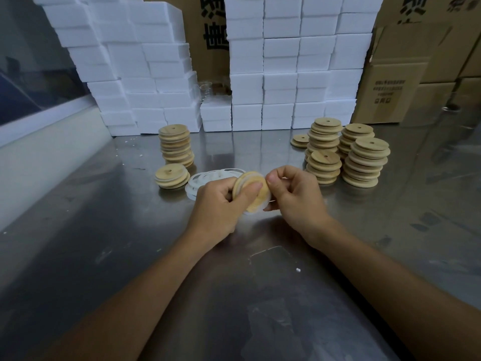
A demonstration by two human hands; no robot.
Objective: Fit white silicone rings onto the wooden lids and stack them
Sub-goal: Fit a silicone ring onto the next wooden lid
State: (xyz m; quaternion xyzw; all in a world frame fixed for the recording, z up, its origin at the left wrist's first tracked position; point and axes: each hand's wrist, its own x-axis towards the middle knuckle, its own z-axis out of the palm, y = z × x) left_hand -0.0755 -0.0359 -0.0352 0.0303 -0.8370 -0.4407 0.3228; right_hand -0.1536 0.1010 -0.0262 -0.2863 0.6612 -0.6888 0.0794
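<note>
The left hand (pixel 218 204) grips a wooden lid (pixel 251 191) on edge above the middle of the tabletop (pixel 104 256), thumb across its face. The right hand (pixel 294 194) pinches a white silicone ring (pixel 263 205) at the lid's rim. Just behind the hands lies a pile of loose rings (pixel 205 179). Toward the far left stand two stacks of finished lids (pixel 177 147), one tall, one short. Toward the far right cluster several stacks of bare lids (pixel 346 152). White foam boxes (pixel 281 74) and cardboard cartons (pixel 400 82) line the far edge.
</note>
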